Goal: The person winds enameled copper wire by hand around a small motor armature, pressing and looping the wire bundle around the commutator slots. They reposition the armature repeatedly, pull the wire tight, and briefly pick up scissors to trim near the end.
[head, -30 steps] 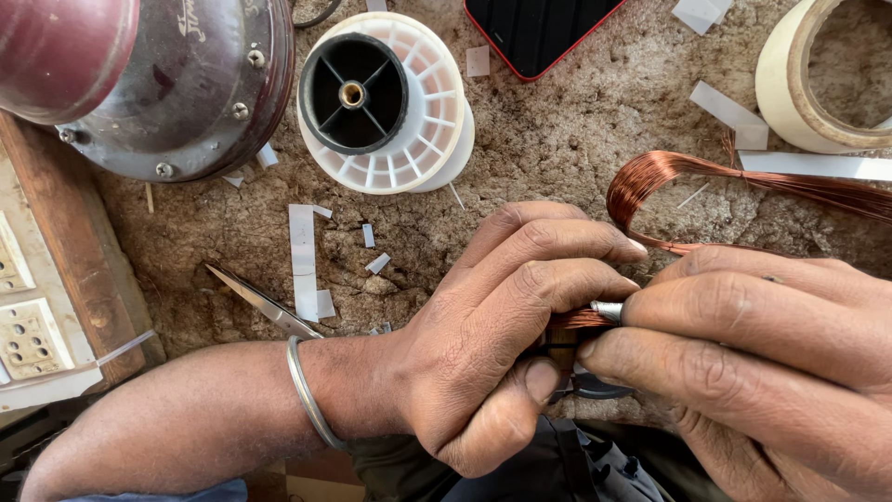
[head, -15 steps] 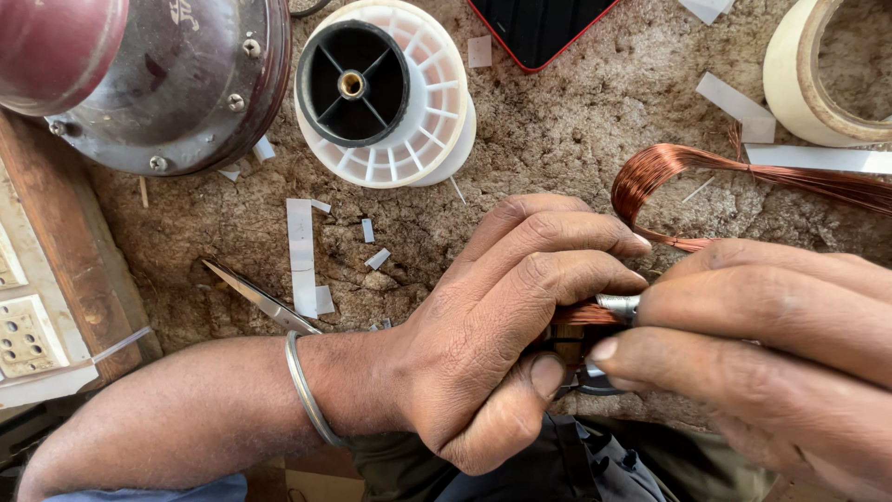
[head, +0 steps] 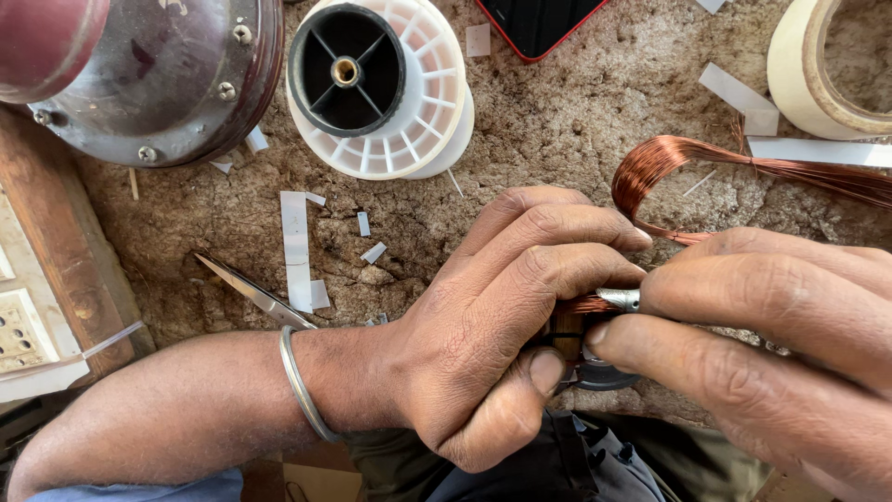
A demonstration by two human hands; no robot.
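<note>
Copper wire coil (head: 655,167) arcs up and to the right from between the two hands, its reddish strands bunched into one thick band that runs off toward the right edge. Its lower end comes down into the grip of the left hand (head: 506,316), where the fingers are curled tight around the bundle and the thumb presses in from below. The right hand (head: 771,344) meets it from the other side, thumb and forefinger pinched shut on a small metal tool (head: 621,298) whose grey tip lies against the wire just beside the left fingertips. A dark rounded part shows under the two thumbs; what it is cannot be told.

A metal bangle (head: 302,386) sits on the left wrist. Just beyond that wrist, a pair of scissors (head: 251,290) lies on the rough tabletop (head: 557,121), with a white paper strip (head: 296,244) and small scraps close by. Farther up from the left hand stands an empty white plastic spool (head: 409,102) with a black core, and left of it a grey and maroon motor housing (head: 158,84). Well above the right hand a roll of cream tape (head: 808,79) rests at the corner, and a red-edged phone (head: 539,23) lies at the top.
</note>
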